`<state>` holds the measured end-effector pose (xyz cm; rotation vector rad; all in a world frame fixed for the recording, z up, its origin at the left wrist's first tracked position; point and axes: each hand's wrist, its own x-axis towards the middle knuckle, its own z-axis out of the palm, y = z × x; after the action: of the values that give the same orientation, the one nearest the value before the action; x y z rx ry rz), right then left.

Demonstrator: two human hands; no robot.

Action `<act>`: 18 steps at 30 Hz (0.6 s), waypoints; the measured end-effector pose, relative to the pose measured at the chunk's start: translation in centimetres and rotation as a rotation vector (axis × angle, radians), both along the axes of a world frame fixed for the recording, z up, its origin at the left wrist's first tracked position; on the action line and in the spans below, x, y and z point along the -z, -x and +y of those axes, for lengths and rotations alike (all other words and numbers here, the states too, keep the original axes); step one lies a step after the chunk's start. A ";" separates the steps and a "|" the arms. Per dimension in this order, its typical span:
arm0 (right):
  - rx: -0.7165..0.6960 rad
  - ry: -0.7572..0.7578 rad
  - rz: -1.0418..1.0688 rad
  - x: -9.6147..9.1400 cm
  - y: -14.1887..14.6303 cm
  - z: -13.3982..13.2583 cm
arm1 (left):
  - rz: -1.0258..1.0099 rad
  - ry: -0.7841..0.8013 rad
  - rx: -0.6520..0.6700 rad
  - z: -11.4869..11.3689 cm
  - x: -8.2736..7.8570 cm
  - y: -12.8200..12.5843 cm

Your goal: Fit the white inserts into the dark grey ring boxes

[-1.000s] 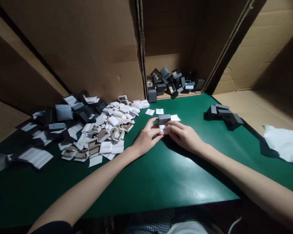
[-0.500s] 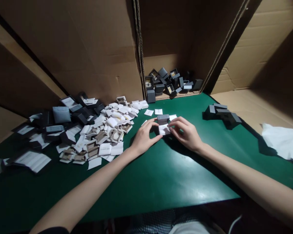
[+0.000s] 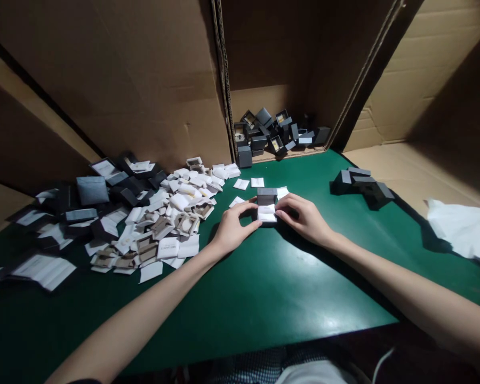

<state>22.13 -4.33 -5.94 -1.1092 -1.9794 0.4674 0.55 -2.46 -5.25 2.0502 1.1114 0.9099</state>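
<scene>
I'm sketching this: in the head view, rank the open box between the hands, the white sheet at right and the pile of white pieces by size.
1. Pile of white pieces
2. White sheet, cut off by the frame
3. Open box

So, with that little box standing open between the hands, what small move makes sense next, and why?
I'd probably press the white insert gently with the right hand: its fingers are at the insert's right edge. The left hand, at the left side of the open box, could steady it. Whether the insert lies fully flat is too small to tell.
</scene>
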 end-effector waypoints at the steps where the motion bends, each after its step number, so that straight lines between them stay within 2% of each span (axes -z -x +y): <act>1: -0.006 -0.003 -0.003 0.0 0.0 0.0 | 0.002 0.012 -0.003 -0.1 -0.1 -0.1; 5: 0.000 -0.023 0.003 0.2 0.0 0.1 | 0.016 0.008 -0.001 -0.4 -0.1 -0.5; 11: -0.022 -0.084 0.017 0.9 0.2 0.2 | 0.076 -0.125 -0.080 -1.3 0.5 -0.9; 18: 0.021 -0.068 -0.040 0.7 0.4 -0.1 | 0.144 -0.142 -0.058 -1.6 -0.1 -0.9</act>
<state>21.77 -4.40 -6.60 -1.1035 -2.0020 0.3663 1.44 -4.02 -5.16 2.2397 1.2182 0.9038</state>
